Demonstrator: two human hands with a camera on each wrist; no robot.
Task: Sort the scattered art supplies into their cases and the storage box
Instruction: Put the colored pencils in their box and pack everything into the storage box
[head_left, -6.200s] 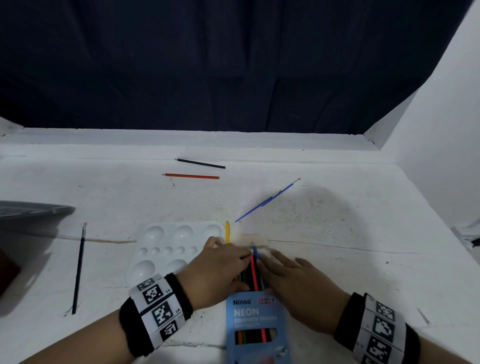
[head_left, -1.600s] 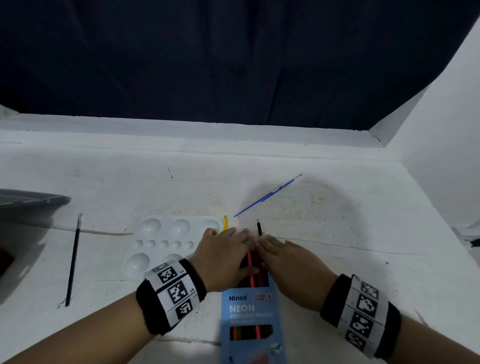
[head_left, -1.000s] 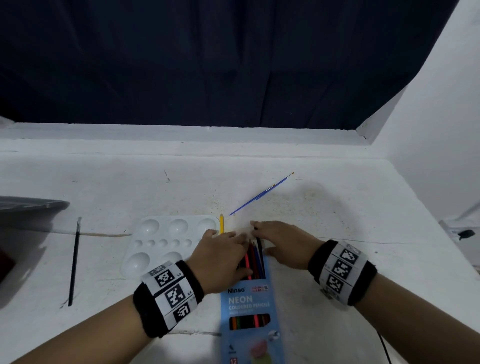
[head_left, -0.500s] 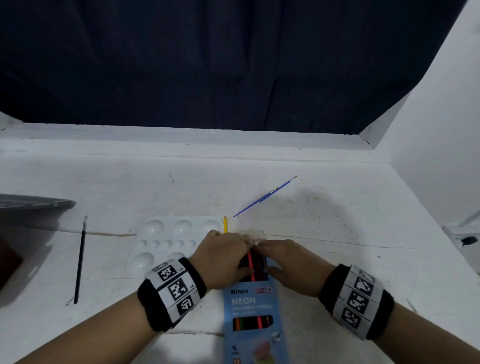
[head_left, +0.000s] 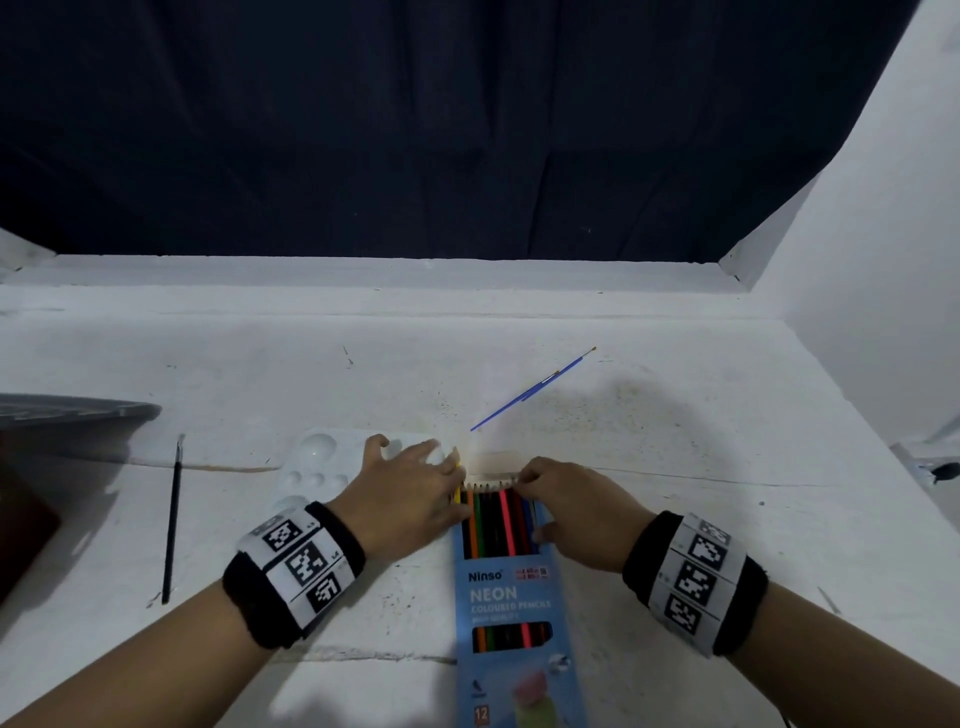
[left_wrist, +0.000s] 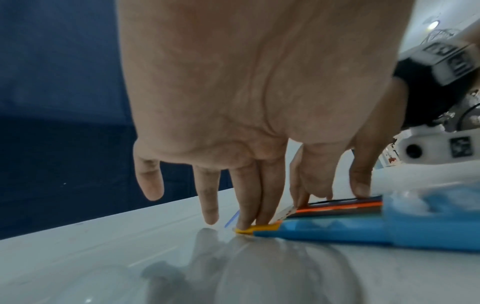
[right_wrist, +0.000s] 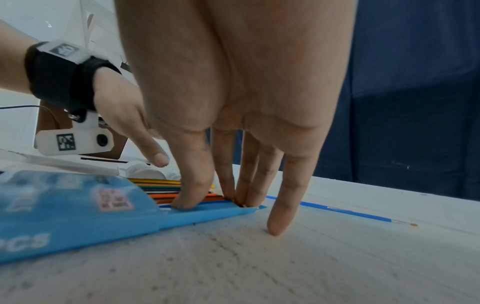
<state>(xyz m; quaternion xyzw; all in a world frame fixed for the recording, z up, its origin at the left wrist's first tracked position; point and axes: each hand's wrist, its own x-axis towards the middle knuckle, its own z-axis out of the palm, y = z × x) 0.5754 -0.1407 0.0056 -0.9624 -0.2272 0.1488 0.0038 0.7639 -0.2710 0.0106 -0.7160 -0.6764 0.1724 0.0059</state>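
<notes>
A blue coloured-pencil case (head_left: 511, 613) lies flat at the near middle of the table, its white flap (head_left: 493, 462) open at the far end. Several pencils (head_left: 496, 519) lie side by side in its mouth. My left hand (head_left: 410, 493) rests at the case's left edge, and its straight fingers (left_wrist: 246, 205) press on the tip of a yellow pencil (left_wrist: 259, 228). My right hand (head_left: 561, 499) is at the right edge. Its thumb (right_wrist: 192, 185) lies on the pencils (right_wrist: 166, 189) and its straight fingers touch their tips.
A white paint palette (head_left: 317, 467) lies partly under my left hand. A blue brush (head_left: 530, 389) lies beyond the case, a black brush (head_left: 171, 519) to the left. A grey lid (head_left: 67, 410) juts in at the left edge. A white wall stands on the right.
The yellow pencil has slid back towards me and now lies along the case's left side. My left fingers have spread out over the palette. The pencil tips now line up under the flap.
</notes>
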